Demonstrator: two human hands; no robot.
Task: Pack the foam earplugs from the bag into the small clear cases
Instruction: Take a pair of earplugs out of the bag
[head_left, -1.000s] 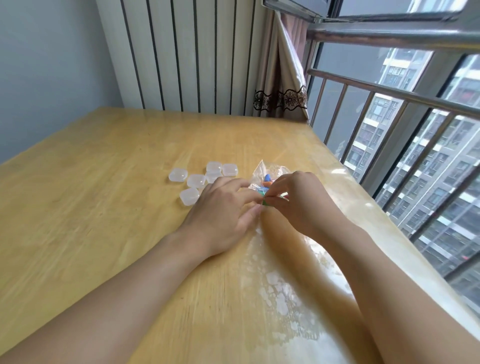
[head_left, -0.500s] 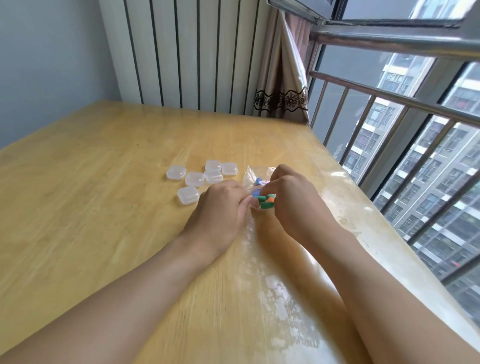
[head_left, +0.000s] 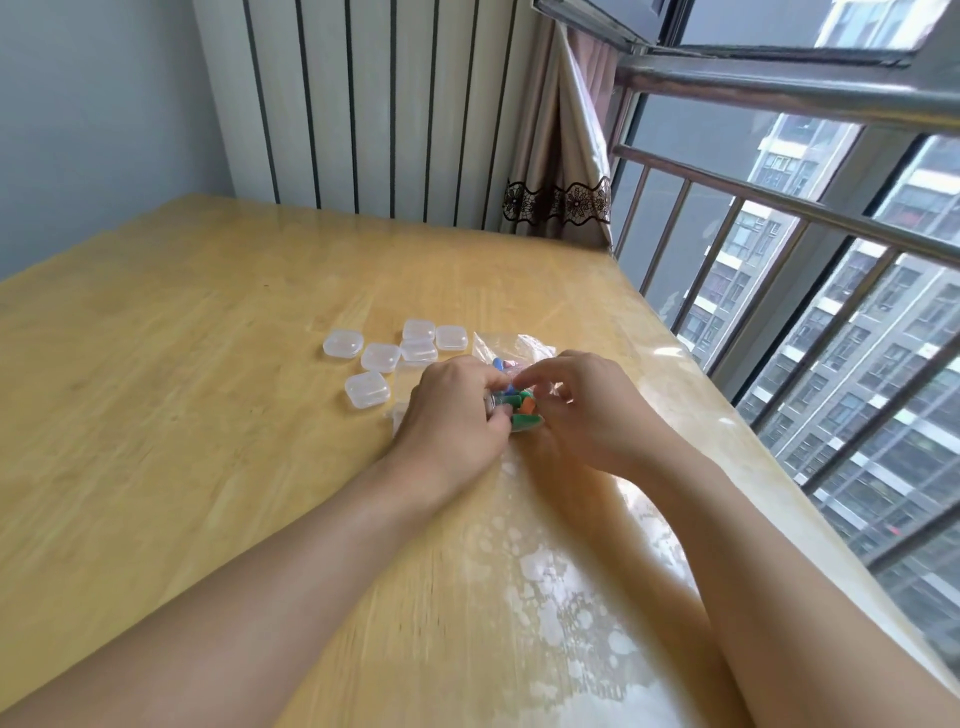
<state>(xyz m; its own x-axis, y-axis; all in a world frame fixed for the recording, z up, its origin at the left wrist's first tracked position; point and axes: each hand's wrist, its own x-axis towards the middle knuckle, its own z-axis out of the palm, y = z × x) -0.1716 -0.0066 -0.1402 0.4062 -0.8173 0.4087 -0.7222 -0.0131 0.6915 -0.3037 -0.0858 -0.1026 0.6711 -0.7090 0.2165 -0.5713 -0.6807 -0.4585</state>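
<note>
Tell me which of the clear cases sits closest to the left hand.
The lone case at the near-left of the cluster, closest to the left hand. The other cases lie in rows farther back on the table.

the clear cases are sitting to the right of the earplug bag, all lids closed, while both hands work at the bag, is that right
Not quite. In the head view the clear cases sit to the left of the earplug bag, not the right. The rest holds: their lids look closed, and the left hand and right hand both work at the bag.
</note>
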